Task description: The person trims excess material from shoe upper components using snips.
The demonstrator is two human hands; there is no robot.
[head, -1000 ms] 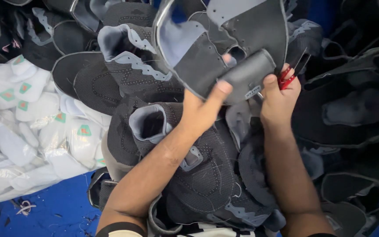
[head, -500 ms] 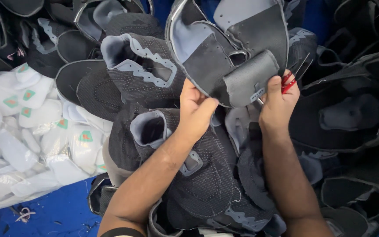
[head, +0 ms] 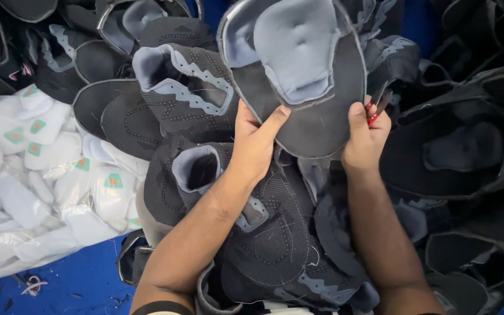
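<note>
Both of my hands hold up one black shoe upper with a pale grey padded lining facing me. My left hand grips its lower left edge, thumb laid across the black fabric. My right hand pinches the lower right edge and also keeps a small red-handled thread snipper tucked between its fingers. Under my forearms lies a heap of similar black knit uppers with grey collars.
More black uppers are piled on the right and along the top. A clear plastic bag of white pieces with green and orange marks lies at the left. Blue floor with thread scraps shows at the bottom left.
The held upper has been turned and opened out, so its grey lining now faces me. Both hands shifted slightly along its lower edge.
</note>
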